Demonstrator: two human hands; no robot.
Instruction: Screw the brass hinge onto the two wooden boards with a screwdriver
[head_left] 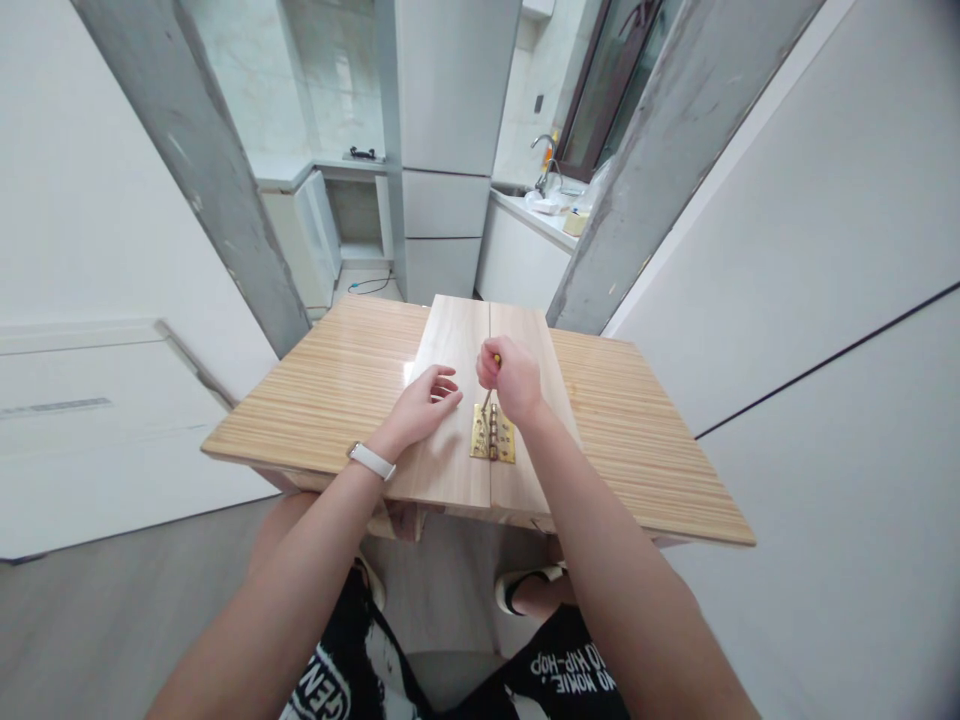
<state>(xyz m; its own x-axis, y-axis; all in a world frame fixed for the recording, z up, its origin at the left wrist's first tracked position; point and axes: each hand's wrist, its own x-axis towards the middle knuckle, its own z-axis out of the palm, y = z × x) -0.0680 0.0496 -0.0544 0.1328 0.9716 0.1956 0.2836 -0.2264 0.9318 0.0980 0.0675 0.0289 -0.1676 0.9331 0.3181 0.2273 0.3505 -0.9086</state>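
Two pale wooden boards [450, 350] lie side by side on a striped wooden table [337, 390]. A brass hinge [493, 438] spans the seam between them near the front edge. My right hand [511, 378] is closed around a screwdriver with a yellow handle, its tip down on the hinge's left leaf. My left hand [425, 400] rests flat on the left board beside the hinge, fingers slightly spread. A white band sits on my left wrist.
The table's far edge meets a grey pillar [660, 170]. Beyond it are white cabinets and a counter with a sink tap [546, 165]. White walls stand on both sides. My knees and slippered feet show under the table's front edge.
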